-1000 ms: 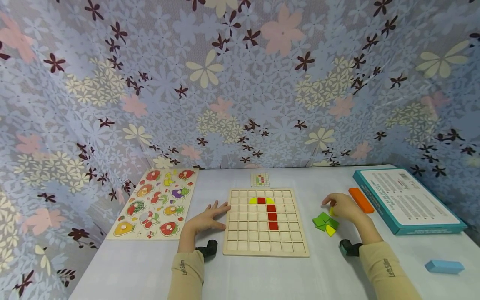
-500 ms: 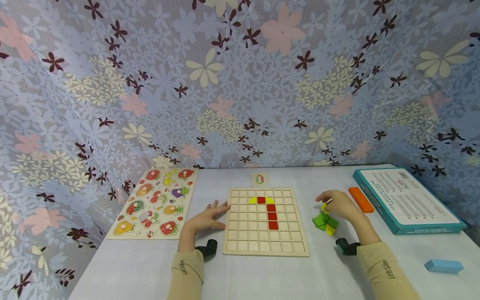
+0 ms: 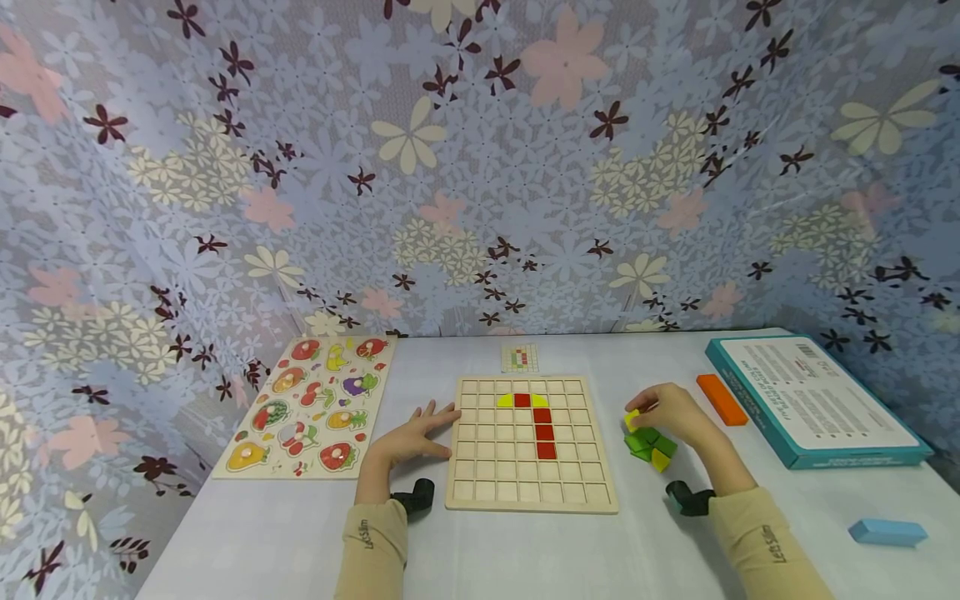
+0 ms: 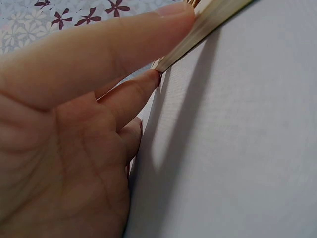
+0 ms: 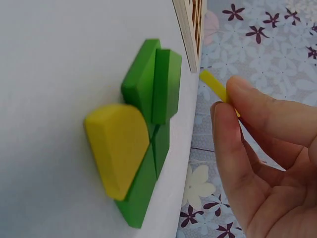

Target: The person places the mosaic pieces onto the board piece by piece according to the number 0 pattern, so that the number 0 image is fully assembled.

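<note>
The right hand (image 3: pixel 666 411) pinched a yellow piece (image 5: pixel 213 86) near the green pieces (image 3: pixel 651 442), right of the board (image 3: pixel 487 471), its long axis hard to tell. The left hand (image 3: pixel 411 437), fingers spread, touched the board's left edge, well apart from the piece.

Print on the teal box (image 3: pixel 825 396) (right side) and cell details on the far pattern card (image 3: pixel 521 359) are too small to read. The right hand (image 3: pixel 672 409) conceals part of its pinched yellow block (image 5: pixel 213 84). Both beige sleeves (image 3: pixel 373 550) are cut off at the near edge.
</note>
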